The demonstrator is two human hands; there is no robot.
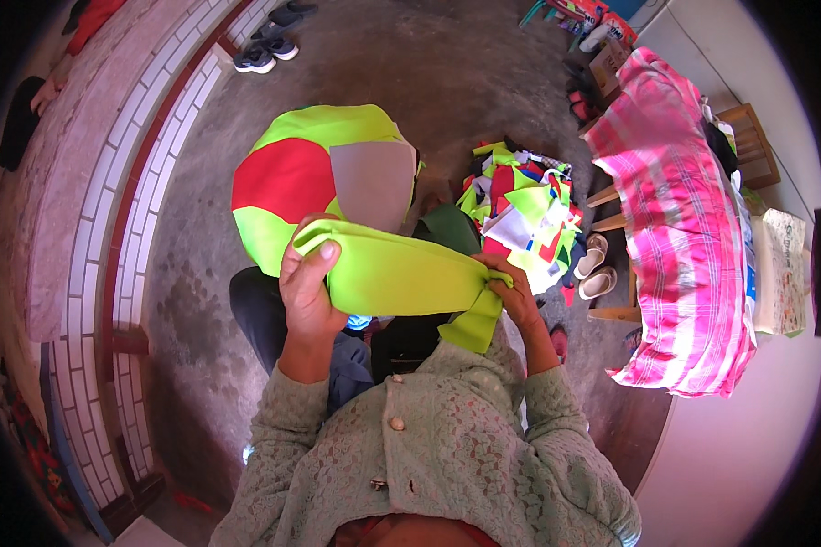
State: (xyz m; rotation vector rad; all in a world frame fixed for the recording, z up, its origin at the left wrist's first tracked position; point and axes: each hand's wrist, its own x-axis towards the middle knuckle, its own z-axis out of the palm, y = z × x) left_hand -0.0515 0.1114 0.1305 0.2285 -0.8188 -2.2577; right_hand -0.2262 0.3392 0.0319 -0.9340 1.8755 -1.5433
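Stretched between my two hands is a folded strip of lime-green fabric (401, 272). My left hand (310, 283) grips its looped end, with the thumb pressed on the near side. At the other end my right hand (514, 294) pinches the strip, and a short tail of the same cloth hangs below it. Just beyond my left hand sits a large round piece (287, 180) made of lime-green, red and grey fabric panels. To its right lies a heap of cloth scraps (529, 210) in lime, red, white and dark colours.
A pink checked cloth (670, 237) covers a wooden-legged table on the right. Beige slippers (595, 272) stand on the floor beside it. Dark shoes (266, 55) rest at the far left near a white brick-patterned wall (109, 173). A cardboard box (608, 68) is at the far right.
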